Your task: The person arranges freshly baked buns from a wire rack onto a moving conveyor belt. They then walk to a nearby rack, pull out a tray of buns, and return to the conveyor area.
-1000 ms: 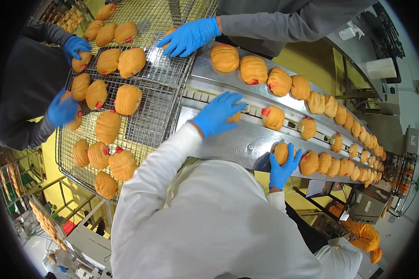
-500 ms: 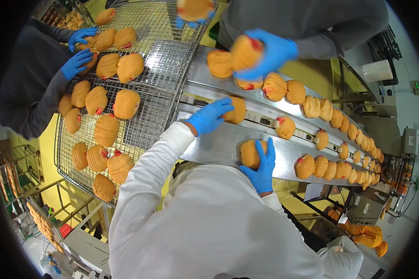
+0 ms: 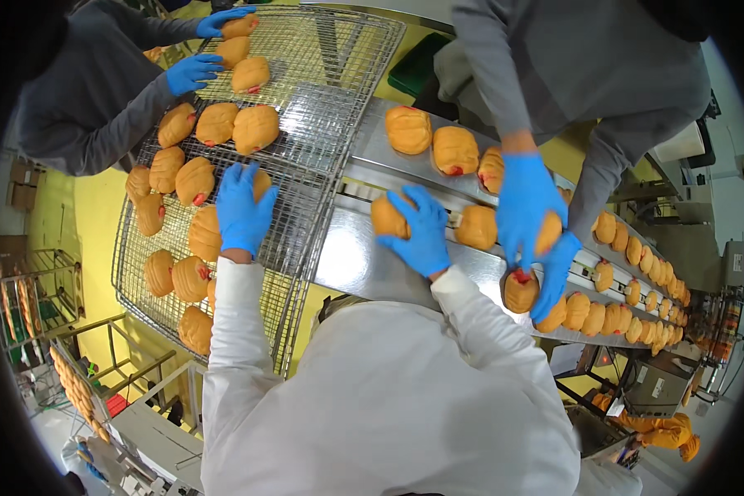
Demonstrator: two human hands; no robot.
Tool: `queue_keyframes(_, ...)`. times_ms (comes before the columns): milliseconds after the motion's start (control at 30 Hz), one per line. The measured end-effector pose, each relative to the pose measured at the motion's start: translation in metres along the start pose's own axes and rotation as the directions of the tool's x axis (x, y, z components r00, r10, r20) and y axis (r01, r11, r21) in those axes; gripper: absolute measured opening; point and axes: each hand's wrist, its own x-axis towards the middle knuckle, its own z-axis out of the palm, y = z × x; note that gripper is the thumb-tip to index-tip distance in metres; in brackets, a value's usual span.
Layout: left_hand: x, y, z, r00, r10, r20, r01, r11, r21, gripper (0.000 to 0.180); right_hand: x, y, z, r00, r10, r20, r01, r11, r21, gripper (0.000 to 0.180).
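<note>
My gloved left hand (image 3: 244, 211) is over the wire rack on the left, its fingers curved over a round, golden-brown bun (image 3: 263, 183). Most of that bun is hidden under the glove. My gloved right hand (image 3: 422, 231) closes round another bun (image 3: 388, 217) at the left end of the conveyor, its fingers on top and its thumb on the near side. More buns, several with red filling showing at one end, lie in loose rows on the wire rack (image 3: 298, 178) beside my left hand. Just right of my right hand, a bun (image 3: 476, 227) sits on the belt.
Across the conveyor, a co-worker's blue-gloved hands (image 3: 527, 207) reach over to a bun (image 3: 521, 291) on the near metal ledge (image 3: 347, 256). Another person's gloved hands (image 3: 194, 73) are at the rack's far left. Rows of buns line both ledges toward the right.
My left hand has moved from the belt to the rack. My right hand has shifted left and up to the belt's end. The co-worker's hands have reached across to the near ledge.
</note>
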Motion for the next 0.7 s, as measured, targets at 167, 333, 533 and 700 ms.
queue_keyframes(167, -0.015, -0.015, 0.009, 0.997, 0.01, -0.076, -0.004, 0.997, 0.083, 0.07, 0.026, 0.008, 0.015, 0.995, 0.083, 0.052, -0.069, 0.974, -0.218, 0.056)
queue_keyframes(333, -0.033, 0.024, 0.007, 0.975, 0.223, 0.028, -0.208, 0.942, -0.263, 0.069, 0.001, -0.028, 0.002, 0.995, 0.096, -0.007, -0.094, 0.986, 0.136, 0.061)
queue_keyframes(533, -0.073, 0.032, -0.012, 0.921, 0.356, 0.158, -0.241, 0.84, -0.487, 0.069, -0.009, -0.061, 0.013, 0.95, -0.178, 0.256, 0.166, 0.984, 0.067, 0.067)
queue_keyframes(700, -0.137, -0.028, -0.066, 0.997, 0.06, 0.045, -0.052, 0.985, -0.163, 0.067, 0.001, -0.031, 0.028, 0.987, -0.106, 0.123, 0.105, 0.994, 0.013, 0.065)
